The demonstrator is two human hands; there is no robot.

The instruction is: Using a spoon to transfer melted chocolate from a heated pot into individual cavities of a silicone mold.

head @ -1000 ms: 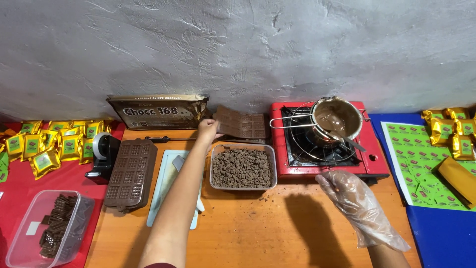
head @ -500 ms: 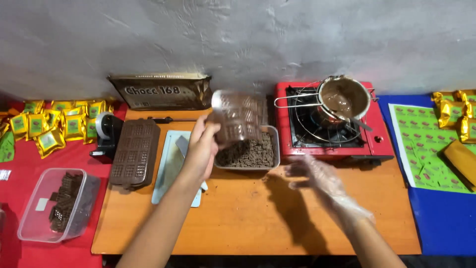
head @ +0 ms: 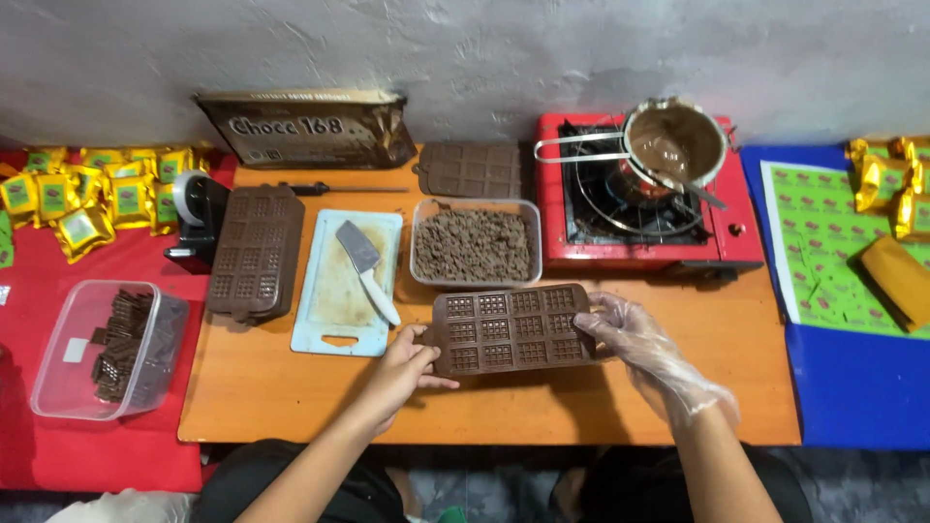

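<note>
Orange wooden table [head: 542, 407], cutting board [head: 339, 291] (knife atop), crumb tray [head: 474, 246], stacked moulds [head: 254, 254], red stove [head: 644, 208]

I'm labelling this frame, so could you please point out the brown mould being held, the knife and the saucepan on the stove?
Brown mould [head: 511, 329], head view, on its middle cavities.
Knife [head: 359, 250], head view, on the blade.
Saucepan [head: 675, 143], head view, on the melted chocolate inside.

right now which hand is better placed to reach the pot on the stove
Probably the right hand: it holds the mold's right end, below the red stove and pot. The left hand is farther.
</note>
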